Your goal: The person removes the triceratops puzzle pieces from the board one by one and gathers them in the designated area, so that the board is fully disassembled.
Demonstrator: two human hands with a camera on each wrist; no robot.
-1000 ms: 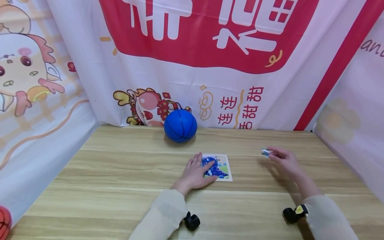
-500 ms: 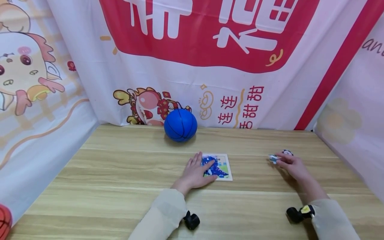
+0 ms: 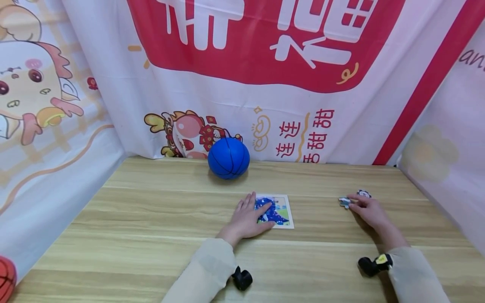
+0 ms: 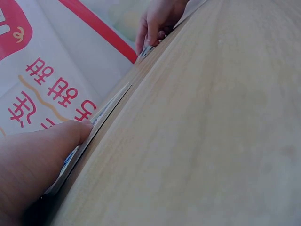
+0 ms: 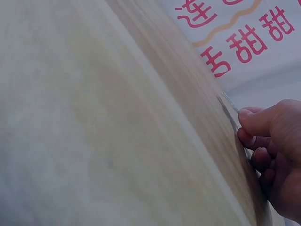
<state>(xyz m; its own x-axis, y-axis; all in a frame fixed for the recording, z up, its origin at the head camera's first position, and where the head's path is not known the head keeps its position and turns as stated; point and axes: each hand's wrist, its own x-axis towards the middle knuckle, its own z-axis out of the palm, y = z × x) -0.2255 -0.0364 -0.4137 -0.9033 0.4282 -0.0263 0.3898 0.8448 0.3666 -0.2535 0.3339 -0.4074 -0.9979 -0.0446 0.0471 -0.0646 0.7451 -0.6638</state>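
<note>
My left hand (image 3: 246, 219) lies with straight fingers across the left part of a flat jigsaw puzzle (image 3: 282, 212) that has a blue dinosaur picture and a pale border. Its thumb shows against the puzzle edge (image 4: 110, 106) in the left wrist view. My right hand (image 3: 369, 210) pinches a small puzzle piece (image 3: 345, 202) between thumb and fingers, low at the tabletop; whether the piece touches the wood cannot be told. Just beyond those fingers lies another puzzle piece (image 3: 363, 193), dark-edged and partly hidden. The right wrist view shows the pinched piece (image 5: 229, 103) nearly edge-on.
A blue ball (image 3: 228, 158) stands behind the puzzle, close to the cloth backdrop (image 3: 212, 92). Part of an orange-red ball (image 3: 5, 277) shows at the left edge. Wood-grained tabletop (image 3: 132, 219) stretches between the cloth sides.
The right hand has shifted slightly right and nearer with its puzzle piece, which has turned a little. The other piece behind it has come into view. The left hand stays put.
</note>
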